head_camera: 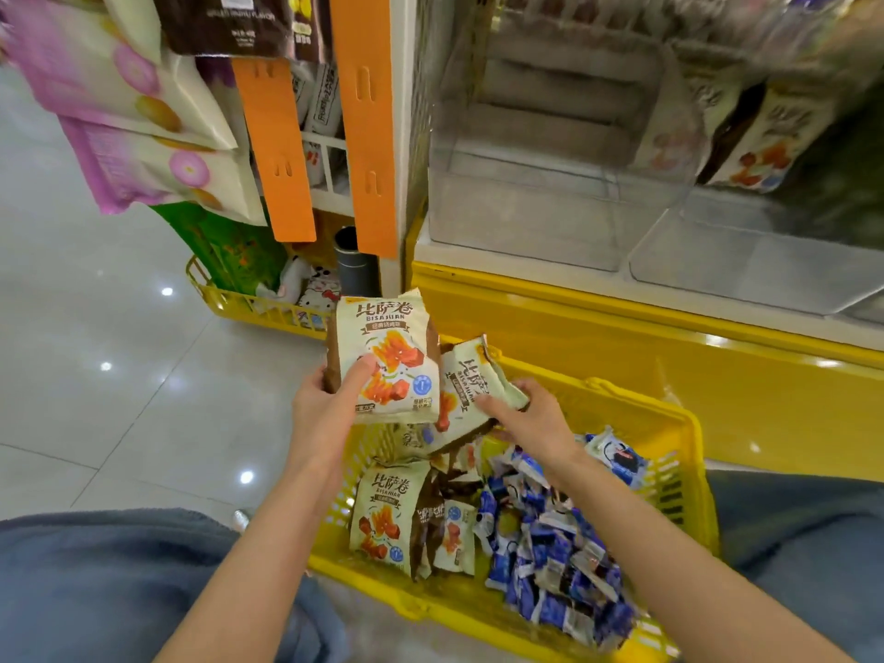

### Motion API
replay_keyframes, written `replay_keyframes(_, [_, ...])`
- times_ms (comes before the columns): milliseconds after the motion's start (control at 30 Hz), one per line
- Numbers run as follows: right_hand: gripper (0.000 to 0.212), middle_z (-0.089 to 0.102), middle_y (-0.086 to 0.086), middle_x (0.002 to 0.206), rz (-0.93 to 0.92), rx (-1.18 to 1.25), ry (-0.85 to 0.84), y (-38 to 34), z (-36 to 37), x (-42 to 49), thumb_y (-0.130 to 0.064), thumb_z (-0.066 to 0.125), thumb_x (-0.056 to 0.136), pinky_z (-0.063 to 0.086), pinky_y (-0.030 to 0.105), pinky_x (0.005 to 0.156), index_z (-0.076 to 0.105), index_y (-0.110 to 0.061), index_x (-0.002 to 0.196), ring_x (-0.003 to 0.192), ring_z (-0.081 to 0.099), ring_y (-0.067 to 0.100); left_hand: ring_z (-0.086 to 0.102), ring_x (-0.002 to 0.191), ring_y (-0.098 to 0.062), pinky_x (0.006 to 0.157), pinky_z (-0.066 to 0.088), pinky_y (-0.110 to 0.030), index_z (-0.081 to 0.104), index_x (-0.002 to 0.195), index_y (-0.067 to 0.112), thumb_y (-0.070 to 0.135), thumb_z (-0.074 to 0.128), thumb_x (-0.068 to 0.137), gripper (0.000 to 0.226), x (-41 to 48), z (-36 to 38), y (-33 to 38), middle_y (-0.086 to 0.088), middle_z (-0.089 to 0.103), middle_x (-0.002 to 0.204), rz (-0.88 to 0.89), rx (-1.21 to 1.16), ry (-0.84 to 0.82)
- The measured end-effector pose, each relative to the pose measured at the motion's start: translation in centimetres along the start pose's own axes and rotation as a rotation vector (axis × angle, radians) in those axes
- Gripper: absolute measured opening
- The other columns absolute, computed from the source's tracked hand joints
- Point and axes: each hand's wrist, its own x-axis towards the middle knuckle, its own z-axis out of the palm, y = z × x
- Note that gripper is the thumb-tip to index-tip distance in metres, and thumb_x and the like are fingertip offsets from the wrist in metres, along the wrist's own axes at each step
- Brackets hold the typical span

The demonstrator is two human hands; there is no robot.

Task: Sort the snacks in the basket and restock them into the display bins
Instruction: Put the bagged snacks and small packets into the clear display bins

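Note:
A yellow plastic basket [636,404] stands on the floor between my knees. It holds cream-and-brown pizza-roll snack bags [387,514] on its left and a heap of small blue-and-white packets [550,543] on its right. My left hand [330,399] grips a small stack of the cream bags [387,346] upright above the basket's far left corner, thumb on the front. My right hand [531,418] pinches another cream bag [466,390], tilted, just right of that stack. Clear display bins [535,217] sit on the shelf behind; more cream bags [760,141] stand in one at the right.
A yellow shelf base [622,327] runs behind the basket. Orange hanging strips [277,150] and pink snack bags [119,102] hang at upper left. A yellow wire basket [239,303] with toys stands on the tiled floor [95,351].

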Motion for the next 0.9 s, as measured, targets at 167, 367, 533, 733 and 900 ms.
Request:
replay_keyframes(167, [0.038, 0.067, 0.004, 0.111, -0.044, 0.134, -0.173, -3.0, -5.4, -2.8, -0.035, 0.065, 0.085, 0.058, 0.033, 0.074, 0.053, -0.017, 0.116, 0.094, 0.067, 0.017, 0.071, 0.080, -0.017, 0.069, 0.056, -0.038, 0.064, 0.103, 0.021, 0.041, 0.061, 0.080, 0.031, -2.1, 2.9, 2.1, -0.003, 0.074, 0.092, -0.066, -0.119, -0.235])
replay_keyframes(367, [0.043, 0.072, 0.002, 0.105, -0.080, 0.437, -0.186, -4.7, -7.8, -6.2, -0.037, 0.067, 0.076, 0.058, 0.031, 0.067, 0.053, -0.020, 0.113, 0.093, 0.069, 0.017, 0.070, 0.089, -0.021, 0.063, 0.056, -0.037, 0.051, 0.124, 0.020, 0.047, 0.065, 0.067, 0.065, -5.1, 6.9, 3.6, -0.005, 0.072, 0.102, -0.057, -0.153, -0.344])
replay_keyframes(533, [0.032, 0.074, -0.004, 0.096, -0.132, 0.371, -0.147, -6.3, -9.9, -7.2, -0.026, 0.070, 0.079, 0.059, 0.035, 0.071, 0.053, -0.031, 0.106, 0.089, 0.071, 0.016, 0.071, 0.082, -0.017, 0.068, 0.054, -0.038, 0.053, 0.114, 0.025, 0.037, 0.062, 0.081, 0.036, -5.9, 9.8, 5.4, 0.001, 0.073, 0.094, 0.044, -0.106, -0.347])
replay_keyframes(733, [0.040, 0.071, -0.003, 0.100, -0.258, 0.285, 0.149, -9.6, -14.6, -7.4, -0.027, 0.072, 0.078, 0.055, 0.020, 0.055, 0.056, -0.018, 0.114, 0.080, 0.071, 0.007, 0.068, 0.096, -0.017, 0.083, 0.051, -0.039, 0.053, 0.123, 0.025, 0.047, 0.065, 0.066, 0.062, -5.7, 13.4, 9.8, 0.001, 0.071, 0.106, 0.059, -0.082, -0.525])
replay_keyframes(900, [0.048, 0.067, -0.010, 0.103, -0.543, 0.227, 0.450, -13.5, -21.8, -7.1, -0.020, 0.074, 0.076, 0.056, 0.017, 0.063, 0.050, -0.020, 0.116, 0.087, 0.067, 0.001, 0.067, 0.099, -0.018, 0.084, 0.050, -0.036, 0.059, 0.116, 0.016, 0.032, 0.067, 0.067, 0.053, -3.6, 16.5, 12.5, -0.004, 0.070, 0.107, 0.004, -0.197, -0.594])
